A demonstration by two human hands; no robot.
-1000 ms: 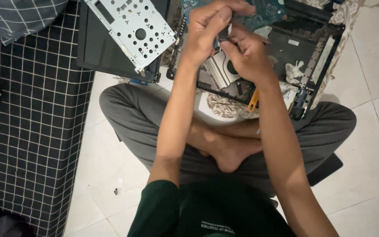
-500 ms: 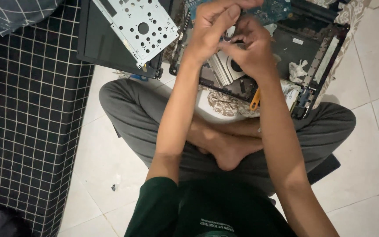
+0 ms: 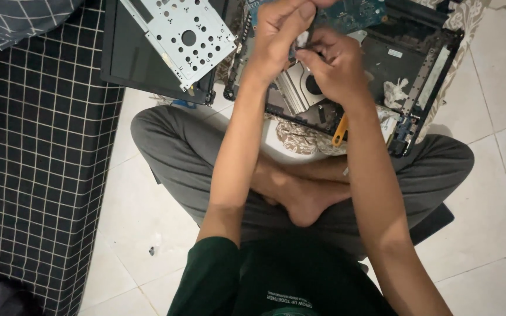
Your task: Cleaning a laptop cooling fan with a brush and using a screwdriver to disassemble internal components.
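1. The left hand (image 3: 281, 36) and right hand (image 3: 332, 61) stay pressed together over the opened laptop (image 3: 382, 64), as before.
2. Fingers of both hands are pinched narrow on a small white piece (image 3: 303, 40); what it is cannot be told.
3. The perforated plate (image 3: 183, 41) sits a little lower left in view than earlier.
4. The yellow tool (image 3: 339, 131) lies unchanged at the laptop's near edge.

**Both hands at work over an opened laptop**

Seated cross-legged on the white tile floor (image 3: 487, 193), I press my left hand (image 3: 279, 38) and right hand (image 3: 332, 64) together around a small pale piece above the dismantled laptop base (image 3: 417, 70). A perforated metal plate (image 3: 183, 41) lies beside it.
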